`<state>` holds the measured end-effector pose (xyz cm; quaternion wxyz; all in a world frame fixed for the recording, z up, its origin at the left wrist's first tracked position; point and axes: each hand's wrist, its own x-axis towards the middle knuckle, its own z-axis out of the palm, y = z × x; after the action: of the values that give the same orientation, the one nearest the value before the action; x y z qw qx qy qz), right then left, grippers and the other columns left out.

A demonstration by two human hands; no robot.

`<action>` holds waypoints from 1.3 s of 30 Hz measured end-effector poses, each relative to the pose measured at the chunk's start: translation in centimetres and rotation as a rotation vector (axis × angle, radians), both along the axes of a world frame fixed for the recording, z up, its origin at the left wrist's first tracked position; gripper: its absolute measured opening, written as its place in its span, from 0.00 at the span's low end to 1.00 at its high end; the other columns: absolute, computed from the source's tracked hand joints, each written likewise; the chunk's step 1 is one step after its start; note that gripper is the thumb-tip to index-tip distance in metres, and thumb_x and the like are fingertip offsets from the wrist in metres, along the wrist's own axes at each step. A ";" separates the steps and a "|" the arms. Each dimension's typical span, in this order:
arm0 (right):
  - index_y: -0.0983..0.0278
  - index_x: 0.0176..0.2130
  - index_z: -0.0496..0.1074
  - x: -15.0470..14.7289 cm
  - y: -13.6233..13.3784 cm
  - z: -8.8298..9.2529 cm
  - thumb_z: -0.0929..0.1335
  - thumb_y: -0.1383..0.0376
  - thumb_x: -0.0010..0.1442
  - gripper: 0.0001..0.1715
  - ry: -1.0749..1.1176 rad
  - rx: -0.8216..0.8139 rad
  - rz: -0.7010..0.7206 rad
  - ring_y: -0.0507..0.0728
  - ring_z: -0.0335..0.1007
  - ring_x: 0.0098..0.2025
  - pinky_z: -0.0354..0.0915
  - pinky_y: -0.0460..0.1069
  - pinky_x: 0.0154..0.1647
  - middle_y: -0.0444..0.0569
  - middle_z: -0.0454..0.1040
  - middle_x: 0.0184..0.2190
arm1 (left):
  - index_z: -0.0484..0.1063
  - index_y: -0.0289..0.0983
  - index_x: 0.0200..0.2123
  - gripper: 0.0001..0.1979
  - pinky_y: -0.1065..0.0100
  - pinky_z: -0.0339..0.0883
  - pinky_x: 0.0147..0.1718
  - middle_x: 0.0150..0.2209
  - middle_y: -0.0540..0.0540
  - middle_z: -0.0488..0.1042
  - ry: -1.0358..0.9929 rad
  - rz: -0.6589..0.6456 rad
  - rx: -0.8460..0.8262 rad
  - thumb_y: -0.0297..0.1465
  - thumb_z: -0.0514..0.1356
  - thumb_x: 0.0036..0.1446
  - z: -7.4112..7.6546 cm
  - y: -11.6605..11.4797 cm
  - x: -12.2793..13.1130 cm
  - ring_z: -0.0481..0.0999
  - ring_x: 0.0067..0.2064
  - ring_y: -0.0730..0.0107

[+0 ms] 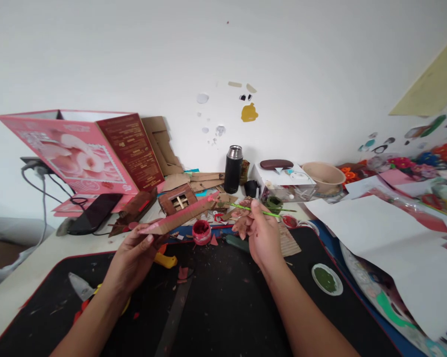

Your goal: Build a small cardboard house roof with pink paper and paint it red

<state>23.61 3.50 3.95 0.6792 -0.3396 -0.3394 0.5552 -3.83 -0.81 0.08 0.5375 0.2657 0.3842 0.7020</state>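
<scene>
My left hand [137, 255] grips the near end of a long cardboard strip [182, 218], partly painted pink-red and tilted up to the right. In my right hand [262, 233] is a thin green paintbrush [270, 213], held between thumb and fingers; paint smears mark the fingers. The brush tip lies near the strip's far end. Below the strip stands an open jar of red paint [201, 232]. Behind it sits a small brown cardboard house piece [177, 199] with a window.
Scissors [81, 286] and a metal ruler [174, 317] lie on the black mat [230, 302]. A dish of green paint [327, 279] is at the right. Behind stand a black flask [233, 170] and a pink box [85, 153]. White paper [387, 243] lies far right.
</scene>
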 end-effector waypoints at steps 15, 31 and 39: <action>0.65 0.36 0.78 0.6 0.6 -0.1 0.79 0.44 0.56 0.28 0.008 -0.006 -0.030 0.54 0.75 0.18 0.57 0.42 0.11 0.48 0.80 0.23 | 0.83 0.38 0.33 0.21 0.72 0.81 0.40 0.40 0.47 0.85 -0.004 0.007 -0.004 0.32 0.85 0.33 -0.3 0.1 -0.2 0.83 0.42 0.66; 0.66 0.37 0.78 1.0 0.8 -0.1 0.79 0.44 0.56 0.28 -0.007 -0.032 -0.118 0.54 0.75 0.18 0.57 0.43 0.12 0.52 0.84 0.27 | 0.83 0.40 0.33 0.21 0.69 0.81 0.45 0.40 0.48 0.85 0.032 0.008 -0.004 0.34 0.84 0.36 -0.3 0.0 -0.4 0.83 0.45 0.64; 0.67 0.39 0.79 1.1 0.5 0.4 0.79 0.44 0.57 0.29 0.014 -0.001 -0.080 0.54 0.75 0.19 0.56 0.43 0.12 0.51 0.83 0.26 | 0.83 0.41 0.35 0.20 0.70 0.80 0.44 0.41 0.48 0.86 0.018 -0.006 0.008 0.33 0.84 0.38 -0.5 0.1 -0.5 0.83 0.46 0.64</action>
<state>24.69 4.01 4.36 0.7028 -0.3495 -0.3206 0.5303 -4.29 -0.75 -0.43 0.5351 0.2754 0.3853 0.6995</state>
